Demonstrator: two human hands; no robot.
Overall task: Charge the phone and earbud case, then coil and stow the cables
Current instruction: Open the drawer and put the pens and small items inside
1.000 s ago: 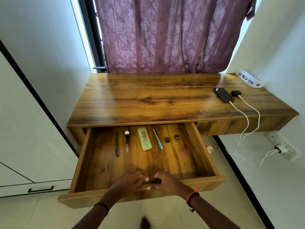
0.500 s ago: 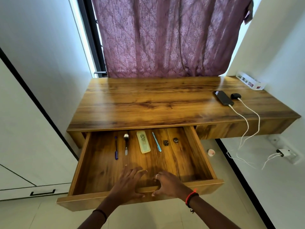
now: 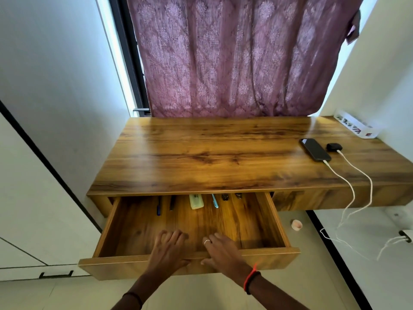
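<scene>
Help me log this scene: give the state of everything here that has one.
drawer: partly open
phone: lying flat, phone cable plugged in
earbud case: closed, case cable plugged in
curtain: drawn
left hand: fingers curled over drawer front
right hand: resting on drawer front

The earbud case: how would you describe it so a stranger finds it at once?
Look at the wooden desk under the purple curtain, toward its right end. A black phone lies flat there, and the earbud case sits just right of it. It is small and rounded, not long and flat like the phone.
</scene>
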